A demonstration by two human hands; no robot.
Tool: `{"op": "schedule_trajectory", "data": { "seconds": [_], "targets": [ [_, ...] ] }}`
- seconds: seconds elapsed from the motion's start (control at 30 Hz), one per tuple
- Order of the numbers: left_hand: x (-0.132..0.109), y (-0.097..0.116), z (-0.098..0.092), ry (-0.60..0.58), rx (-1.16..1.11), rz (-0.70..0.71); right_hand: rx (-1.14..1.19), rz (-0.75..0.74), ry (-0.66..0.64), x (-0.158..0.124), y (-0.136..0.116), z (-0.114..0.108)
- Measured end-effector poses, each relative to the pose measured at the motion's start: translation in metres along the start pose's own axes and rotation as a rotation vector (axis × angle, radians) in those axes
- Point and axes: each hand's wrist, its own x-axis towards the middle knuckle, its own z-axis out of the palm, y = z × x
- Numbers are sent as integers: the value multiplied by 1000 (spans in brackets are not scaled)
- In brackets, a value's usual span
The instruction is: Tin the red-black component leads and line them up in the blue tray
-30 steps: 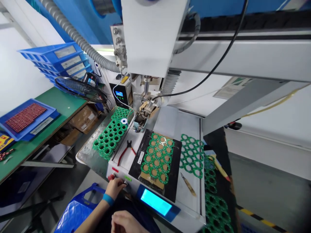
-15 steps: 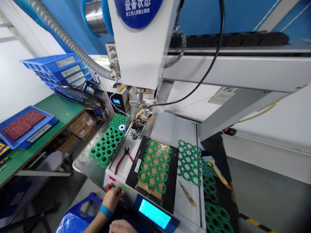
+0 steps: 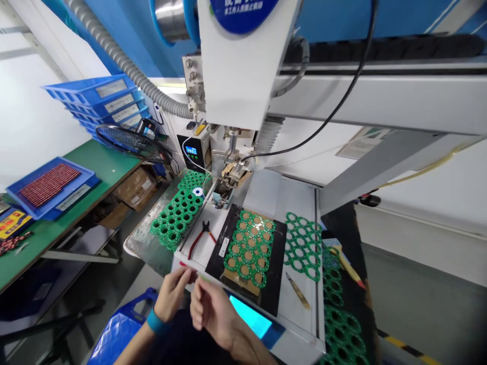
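Observation:
My left hand (image 3: 171,293), with a blue band (image 3: 155,321) on its wrist, hovers by the front edge of the white machine. Its fingers point to the right, loosely stretched, and nothing shows in them. Close beside it is my right hand (image 3: 213,308), fingers curled in and thumb near the index finger; whatever they may hold is hidden. Beyond the hands, a green circuit board panel (image 3: 249,248) with rings lies on a black fixture plate (image 3: 279,263). Red-handled cutters (image 3: 203,238) lie to the plate's left. The lit cyan screen (image 3: 250,317) is partly behind my right forearm.
Above the bed hangs the soldering head (image 3: 232,175). More green panels lie at left (image 3: 178,213) and right (image 3: 303,246). Tweezers (image 3: 298,291) rest right of the plate. A blue stool (image 3: 122,329) stands below left. A fan (image 3: 133,142) sits on the green bench (image 3: 95,177).
My left hand has come off the knob by the red button and moved up. My right hand has risen from the lower edge to beside it. The view has shifted slightly.

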Motion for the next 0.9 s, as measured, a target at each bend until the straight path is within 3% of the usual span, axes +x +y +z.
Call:
{"op": "schedule_trajectory", "data": {
  "seconds": [0.07, 0.17, 0.3, 0.67, 0.9],
  "targets": [
    [-19, 31, -10, 38, -84, 69, 82, -23, 22, -10, -17, 16],
    [-44, 71, -17, 27, -131, 374, 187, -66, 68, -27, -32, 38],
    [-61, 101, -12, -11, -75, 521, 300, -111, 117, -42, -37, 58],
    [-71, 109, -2, 40, -307, 410, 227, -211, 124, -46, -25, 73],
    [-73, 108, 1, 57, -428, 403, 237, -168, 180, -53, -22, 78]
  ]
}}
